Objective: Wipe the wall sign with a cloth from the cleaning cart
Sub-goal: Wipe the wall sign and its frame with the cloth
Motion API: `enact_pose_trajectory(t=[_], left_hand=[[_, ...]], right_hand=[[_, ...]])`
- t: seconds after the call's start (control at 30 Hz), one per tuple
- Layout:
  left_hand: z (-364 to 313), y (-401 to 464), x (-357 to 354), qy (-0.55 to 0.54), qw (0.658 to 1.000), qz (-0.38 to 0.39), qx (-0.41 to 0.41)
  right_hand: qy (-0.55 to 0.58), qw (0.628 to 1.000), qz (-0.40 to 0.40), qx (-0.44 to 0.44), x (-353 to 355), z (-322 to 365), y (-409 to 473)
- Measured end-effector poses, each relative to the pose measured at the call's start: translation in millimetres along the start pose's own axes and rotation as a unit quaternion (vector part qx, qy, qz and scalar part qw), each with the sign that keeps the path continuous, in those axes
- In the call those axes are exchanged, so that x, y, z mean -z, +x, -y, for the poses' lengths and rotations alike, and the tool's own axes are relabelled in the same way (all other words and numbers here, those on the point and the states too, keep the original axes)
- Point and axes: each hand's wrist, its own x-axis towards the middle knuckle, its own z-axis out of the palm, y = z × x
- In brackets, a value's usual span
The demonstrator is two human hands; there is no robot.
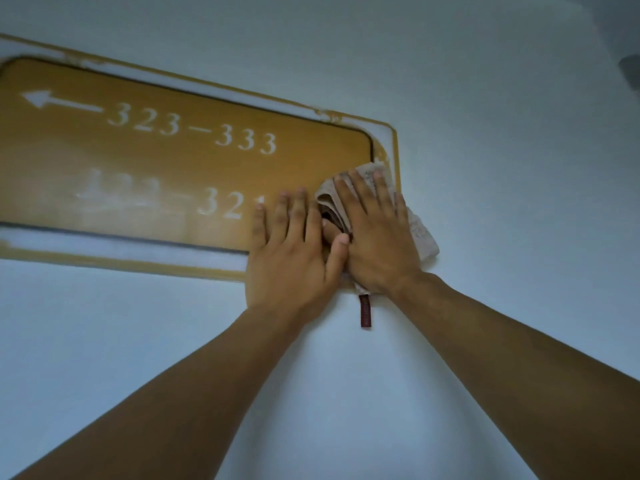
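A gold wall sign with white numbers "323-333", a left arrow and a clear gold-trimmed border hangs on the pale wall, tilted in view. My right hand lies flat on a beige patterned cloth, pressing it against the sign's lower right corner. A dark red tag hangs from the cloth below my wrist. My left hand rests flat, fingers spread, on the sign's lower right part, its thumb touching the cloth's edge beside the right hand. The sign's lower right corner is hidden under both hands.
Plain pale wall surrounds the sign on the right and below. A dark blurred object shows at the far right edge. The sign's left end runs out of view.
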Motion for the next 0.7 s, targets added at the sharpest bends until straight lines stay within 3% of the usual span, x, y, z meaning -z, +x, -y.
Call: enact_pose_trajectory(t=[0.3,0.47,0.6,0.7], left_hand=[[-6,-22,2,-0.009,0.999,-0.039,0.017],[-8,-28,4,-0.021,0.997,-0.074,0.021],[-13,-31,6,-0.017,0.996,-0.085,0.039],[-19,-36,5,-0.008,0.996,-0.081,0.039]], right_hand=[[0.013,1.000,-0.012,0.000,-3,5,-24],[0.042,0.997,-0.037,0.053,-8,-3,-33],[0.044,0.993,-0.008,0.110,-5,-8,-39],[0.041,0.993,-0.017,0.107,-5,-11,-42]])
